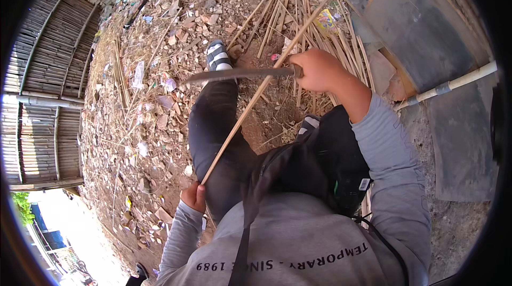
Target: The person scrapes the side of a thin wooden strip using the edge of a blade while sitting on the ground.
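A long, pale bamboo strip (236, 130) slants across in front of me, its near end by my left thigh and its far end over the strips at the top. My left hand (194, 197) is closed around the near end. In my right hand (320, 70) is the handle of a long-bladed knife (234, 75), held almost level with its tip toward the left. The dark blade crosses the strip a little past its middle. Whether the edge bites into the bamboo or only rests against it, I cannot tell.
Several cut bamboo strips (274, 17) lie in a heap beyond my right hand. Rubble and litter (154, 105) cover the ground. Dark panels (421, 25) and a pale pole (453, 84) stand at right, a bamboo fence (45, 46) at left. My sandalled foot (217, 55) is just beyond the blade.
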